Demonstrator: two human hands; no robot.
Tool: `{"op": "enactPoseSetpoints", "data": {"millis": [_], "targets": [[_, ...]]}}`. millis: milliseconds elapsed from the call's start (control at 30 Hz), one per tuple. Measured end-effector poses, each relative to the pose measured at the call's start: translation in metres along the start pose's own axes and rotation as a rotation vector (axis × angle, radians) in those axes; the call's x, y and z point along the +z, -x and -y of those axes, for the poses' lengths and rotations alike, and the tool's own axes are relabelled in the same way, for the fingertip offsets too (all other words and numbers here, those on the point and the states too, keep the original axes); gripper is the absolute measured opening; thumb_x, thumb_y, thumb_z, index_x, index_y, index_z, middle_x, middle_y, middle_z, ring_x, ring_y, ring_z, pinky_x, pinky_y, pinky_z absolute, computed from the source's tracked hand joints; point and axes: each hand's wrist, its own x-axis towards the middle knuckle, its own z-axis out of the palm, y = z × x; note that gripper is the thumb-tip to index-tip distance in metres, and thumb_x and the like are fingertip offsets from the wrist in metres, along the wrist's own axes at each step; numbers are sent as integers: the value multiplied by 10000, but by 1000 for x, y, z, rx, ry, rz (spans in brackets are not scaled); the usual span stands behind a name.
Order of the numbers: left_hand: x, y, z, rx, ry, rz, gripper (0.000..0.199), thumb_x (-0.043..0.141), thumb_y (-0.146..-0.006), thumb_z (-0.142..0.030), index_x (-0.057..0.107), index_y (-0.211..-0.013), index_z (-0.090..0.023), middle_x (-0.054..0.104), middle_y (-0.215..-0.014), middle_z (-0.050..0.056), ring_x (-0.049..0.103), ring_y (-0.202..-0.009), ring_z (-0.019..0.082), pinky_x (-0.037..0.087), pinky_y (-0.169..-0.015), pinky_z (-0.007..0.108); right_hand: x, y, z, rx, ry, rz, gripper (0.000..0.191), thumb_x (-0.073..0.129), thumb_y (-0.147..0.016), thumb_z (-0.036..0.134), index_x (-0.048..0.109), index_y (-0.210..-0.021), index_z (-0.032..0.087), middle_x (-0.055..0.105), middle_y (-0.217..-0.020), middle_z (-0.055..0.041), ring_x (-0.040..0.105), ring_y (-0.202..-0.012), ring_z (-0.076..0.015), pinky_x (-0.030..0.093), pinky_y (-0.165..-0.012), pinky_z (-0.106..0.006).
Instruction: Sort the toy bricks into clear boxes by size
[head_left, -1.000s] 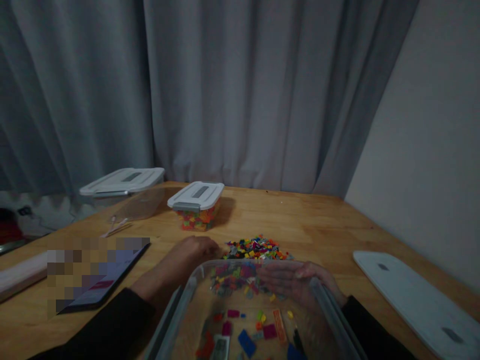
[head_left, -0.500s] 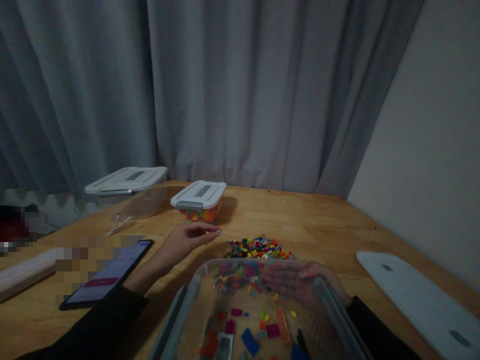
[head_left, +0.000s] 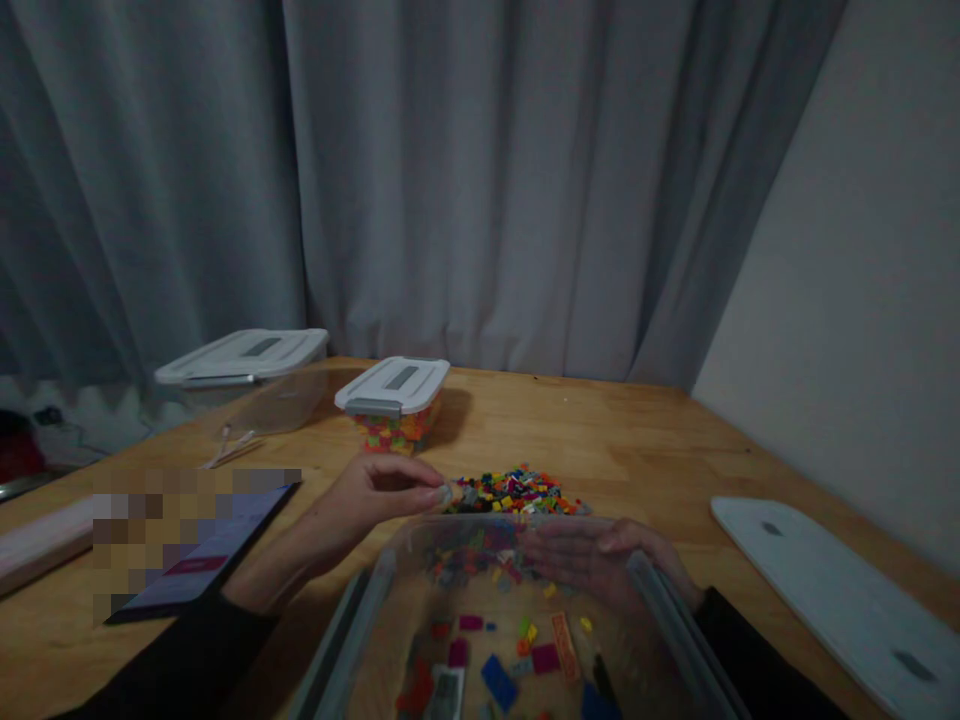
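**Inspector A:** Report the clear bin (head_left: 660, 620) first.

**Inspector B:** It sits tilted at the near edge of the wooden surface (head_left: 637, 440), with loose coloured bricks scattered on its floor. The right hand (head_left: 600, 560) lies against the bin's far right wall, seen partly through the plastic, palm flat, fingers together and extended along the rim. They are not clamped on anything.

**Inspector A:** And the left hand (head_left: 375, 495)?

**Inspector B:** It is just beyond the bin's far left corner. Thumb and fingers (head_left: 431, 492) are pinched together at the tips, at the near left edge of the brick pile (head_left: 514, 490). Whether a brick sits between them, I cannot tell.

**Inspector A:** Where is the pile?

**Inspector B:** On the surface, just behind the bin's far wall.

**Inspector A:** Other items?

**Inspector B:** A small lidded box (head_left: 394, 400) of bricks stands farther behind the bin, to the left. A larger lidded container (head_left: 240, 370) stands left of that. A phone (head_left: 210, 560) lies left of the bin, and a white lid (head_left: 832, 590) lies flat to the bin's right.
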Motion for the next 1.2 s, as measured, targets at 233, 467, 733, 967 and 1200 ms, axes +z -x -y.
{"op": "enactPoseSetpoints", "data": {"millis": [233,467,733,967,1200], "targets": [[3,3,-3,106,23,307,58,867,-727,-236,841,-776,-253,763,-814,2,644,-759,129,483,-718,256,2,2,1,-6,-86,-16,599,486,-764,296,709,-1283,95,611,-1389,-172,524,-1380,-314,304,-1229,-467],[3,3,2,118,-24,392,72,850,-745,-236,844,-817,-240,733,-798,23,612,-757,153,451,-716,288,11,1,7,-15,-82,5,604,452,-755,266,714,-1277,112,635,-1366,-140,563,-1345,-277,343,-1207,-417],[3,4,2,88,-40,432,80,865,-729,-271,840,-796,-235,716,-785,15,601,-735,145,426,-679,274,7,-2,3,-41,-95,64,592,458,-791,269,692,-1309,106,620,-1385,-138,556,-1354,-272,358,-1207,-400],[2,0,4,101,-81,444,142,886,-693,-284,820,-806,-229,718,-792,3,578,-721,139,416,-673,271,3,-2,2,-19,-80,53,598,483,-770,295,703,-1298,120,625,-1380,-129,551,-1359,-275,351,-1213,-403],[7,2,0,30,-89,250,197,826,-737,-389,792,-797,-205,715,-788,14,581,-731,152,428,-687,276,4,2,2,-22,-87,7,617,464,-771,300,696,-1296,73,607,-1392,-175,544,-1360,-315,316,-1227,-467]]}}
